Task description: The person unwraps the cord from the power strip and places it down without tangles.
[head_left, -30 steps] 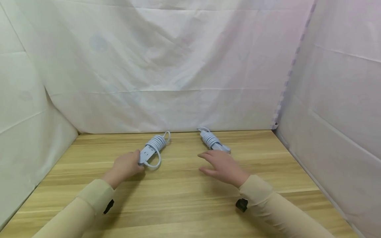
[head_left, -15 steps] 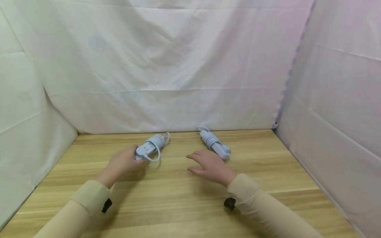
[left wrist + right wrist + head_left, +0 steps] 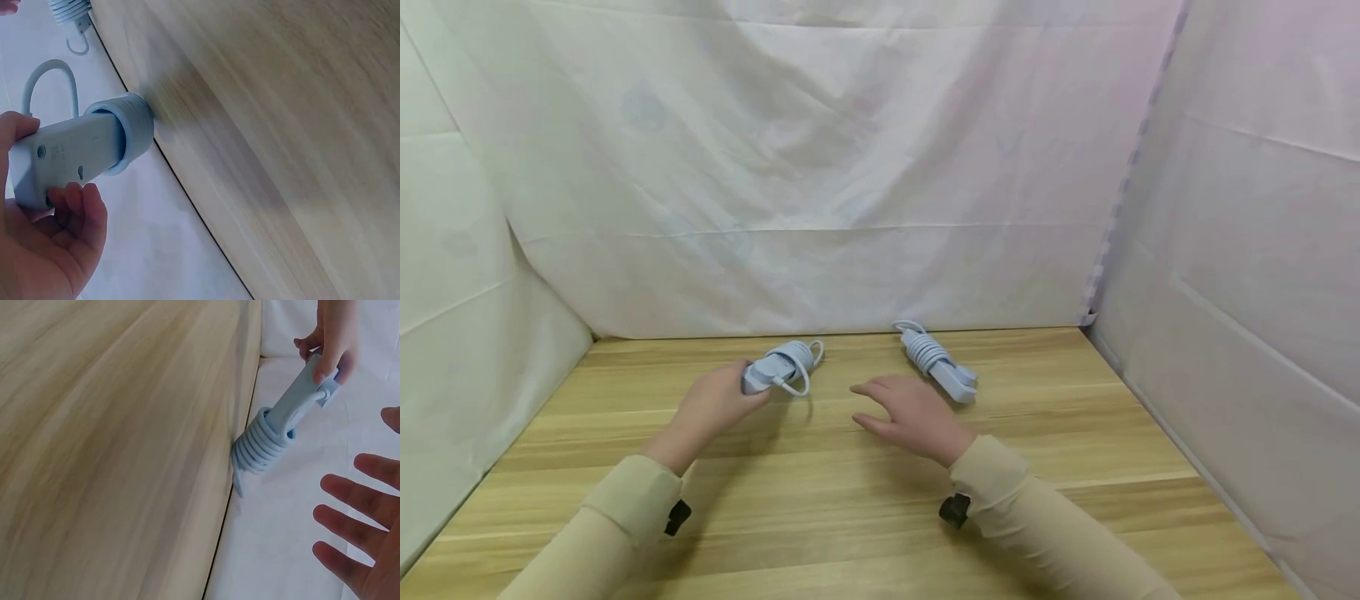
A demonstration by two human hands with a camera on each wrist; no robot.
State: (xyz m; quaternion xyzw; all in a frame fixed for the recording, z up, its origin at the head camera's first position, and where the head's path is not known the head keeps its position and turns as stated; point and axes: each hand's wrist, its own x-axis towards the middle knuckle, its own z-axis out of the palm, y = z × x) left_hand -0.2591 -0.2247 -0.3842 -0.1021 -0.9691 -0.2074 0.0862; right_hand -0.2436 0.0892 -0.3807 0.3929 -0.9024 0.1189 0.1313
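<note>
Light blue-white cord is wound in coils around a power strip (image 3: 772,369), whose near end my left hand (image 3: 713,408) grips between thumb and fingers. In the left wrist view its underside with keyhole slots faces the camera, and the left hand (image 3: 59,250) curls fingers against its edge. The held end is raised and tilted, with the wrapped end lower, near the tabletop. My right hand (image 3: 913,417) hovers over the table, fingers spread in the right wrist view, holding nothing. A second corded power strip (image 3: 951,382) lies just beyond it.
A wood-grain table (image 3: 820,517) fills the foreground. White cloth (image 3: 865,167) hangs along its back edge, with more white cloth (image 3: 1240,250) at the right and left sides. Dark wrist devices (image 3: 955,510) sit under both sleeves.
My left hand has raised and tilted the near end of its power strip. The right hand has moved left, away from the second power strip, which stays put.
</note>
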